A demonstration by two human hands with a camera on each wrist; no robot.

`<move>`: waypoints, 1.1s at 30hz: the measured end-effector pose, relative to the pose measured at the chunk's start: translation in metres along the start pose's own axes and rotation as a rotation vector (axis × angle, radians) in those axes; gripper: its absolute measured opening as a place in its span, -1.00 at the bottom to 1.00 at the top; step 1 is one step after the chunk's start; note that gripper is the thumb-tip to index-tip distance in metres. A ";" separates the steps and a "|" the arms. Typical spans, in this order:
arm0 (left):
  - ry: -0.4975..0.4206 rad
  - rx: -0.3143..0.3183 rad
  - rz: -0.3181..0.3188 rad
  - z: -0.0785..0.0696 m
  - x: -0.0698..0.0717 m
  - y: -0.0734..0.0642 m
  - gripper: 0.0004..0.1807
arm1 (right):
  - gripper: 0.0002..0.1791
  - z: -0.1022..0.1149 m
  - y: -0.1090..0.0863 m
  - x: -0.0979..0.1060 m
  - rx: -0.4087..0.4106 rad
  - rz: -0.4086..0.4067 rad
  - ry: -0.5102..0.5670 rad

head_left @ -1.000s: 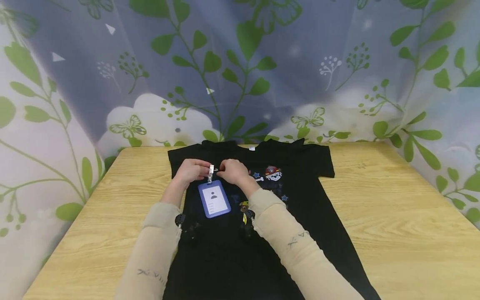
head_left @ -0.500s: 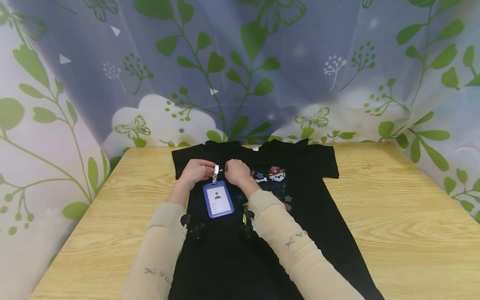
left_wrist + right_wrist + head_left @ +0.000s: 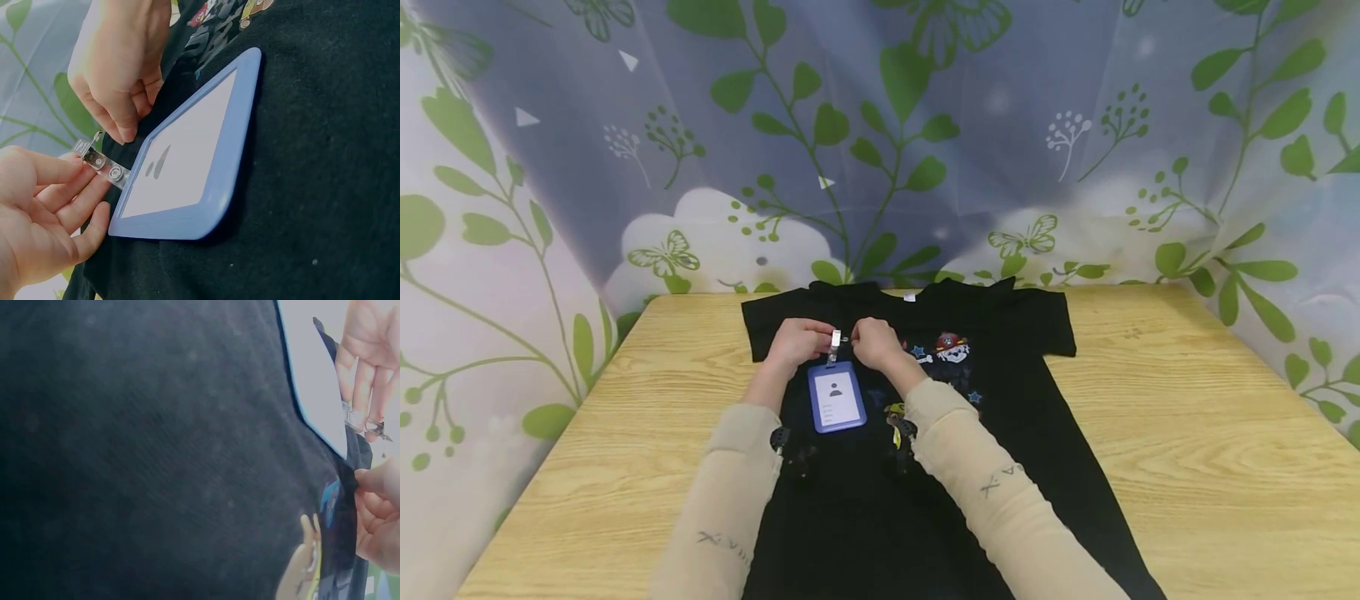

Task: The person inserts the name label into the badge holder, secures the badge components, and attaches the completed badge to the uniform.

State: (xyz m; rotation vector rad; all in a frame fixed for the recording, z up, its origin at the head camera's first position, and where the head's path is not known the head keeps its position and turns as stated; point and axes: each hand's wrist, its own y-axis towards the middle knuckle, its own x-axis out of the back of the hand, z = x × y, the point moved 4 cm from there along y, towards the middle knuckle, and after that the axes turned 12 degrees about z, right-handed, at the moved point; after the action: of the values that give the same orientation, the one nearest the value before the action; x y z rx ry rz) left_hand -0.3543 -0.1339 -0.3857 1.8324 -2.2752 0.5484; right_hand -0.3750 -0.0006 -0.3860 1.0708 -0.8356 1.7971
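Note:
A blue-framed badge holder [image 3: 837, 398] with a white card lies over the left part of a black T-shirt [image 3: 850, 517] spread on the table. Its clear strap carries a metal clip [image 3: 94, 157], with a small wire part sticking out at the end. My left hand [image 3: 800, 342] holds this clip between thumb and fingers, as the left wrist view [image 3: 44, 212] shows. Just right of the clip, my right hand [image 3: 877, 343] pinches a bit of the shirt's cloth, its thumb and fingertips meeting at a fold in the right wrist view.
Cartoon prints [image 3: 952, 348] mark the shirt's chest, partly hidden by my right arm. The wooden table [image 3: 1187, 400] extends to both sides. A leaf-patterned curtain [image 3: 1000, 150] hangs behind its back edge.
My left hand has shifted slightly right with the clip, and the badge holder hangs straighter. My right fingers have turned down onto the cloth beside it. The head view has shifted a little.

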 end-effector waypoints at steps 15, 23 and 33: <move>0.013 0.023 -0.021 0.002 -0.001 0.001 -0.74 | -0.79 -0.024 0.031 -0.016 0.024 -0.091 0.040; 0.012 0.042 -0.018 0.003 -0.002 0.001 -0.75 | -0.83 -0.023 0.032 -0.015 -0.028 -0.046 0.129; -0.002 0.087 0.032 0.005 -0.007 0.007 -0.74 | -0.80 -0.003 -0.002 0.005 -0.081 -0.027 0.186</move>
State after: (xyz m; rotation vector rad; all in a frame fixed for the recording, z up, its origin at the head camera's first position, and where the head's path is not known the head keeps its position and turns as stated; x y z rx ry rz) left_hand -0.3595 -0.1283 -0.3939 1.8383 -2.3208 0.6615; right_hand -0.3755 0.0051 -0.3824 0.8445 -0.7699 1.7936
